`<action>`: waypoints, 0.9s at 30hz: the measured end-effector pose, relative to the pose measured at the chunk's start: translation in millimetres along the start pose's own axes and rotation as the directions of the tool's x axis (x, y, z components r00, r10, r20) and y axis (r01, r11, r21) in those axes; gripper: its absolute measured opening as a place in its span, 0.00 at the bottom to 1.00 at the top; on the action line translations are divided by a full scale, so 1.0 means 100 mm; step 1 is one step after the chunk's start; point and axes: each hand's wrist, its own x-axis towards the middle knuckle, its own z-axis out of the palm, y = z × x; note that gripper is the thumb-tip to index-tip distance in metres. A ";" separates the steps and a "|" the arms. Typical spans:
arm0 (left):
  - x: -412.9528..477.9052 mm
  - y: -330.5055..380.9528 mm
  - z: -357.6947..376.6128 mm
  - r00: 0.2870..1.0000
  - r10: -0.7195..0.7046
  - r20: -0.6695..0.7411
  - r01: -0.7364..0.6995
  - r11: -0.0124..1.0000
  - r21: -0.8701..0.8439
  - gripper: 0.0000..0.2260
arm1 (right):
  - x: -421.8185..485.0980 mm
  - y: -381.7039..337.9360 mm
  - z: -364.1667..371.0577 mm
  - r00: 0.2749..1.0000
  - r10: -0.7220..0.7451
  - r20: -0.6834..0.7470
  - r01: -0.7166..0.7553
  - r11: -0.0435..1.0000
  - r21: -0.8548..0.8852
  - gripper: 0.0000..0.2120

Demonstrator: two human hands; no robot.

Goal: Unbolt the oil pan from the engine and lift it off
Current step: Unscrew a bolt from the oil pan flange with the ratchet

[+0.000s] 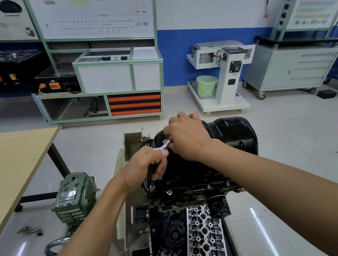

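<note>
The ratchet spans your left hand and right hand above the oil pan; the desk lies well left of them.

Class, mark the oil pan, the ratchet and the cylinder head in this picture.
oil pan [237, 132], head view, its black bulged top.
ratchet [164, 146], head view, its chrome neck.
cylinder head [205, 235], head view, middle of its silver face.
</note>
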 end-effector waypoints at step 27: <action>0.02 -0.04 0.15 0.865 -0.049 -0.499 0.010 0.997 -0.080 0.24 | -0.69 -0.15 -0.47 0.800 -0.223 0.557 -0.193 0.784 0.591 0.14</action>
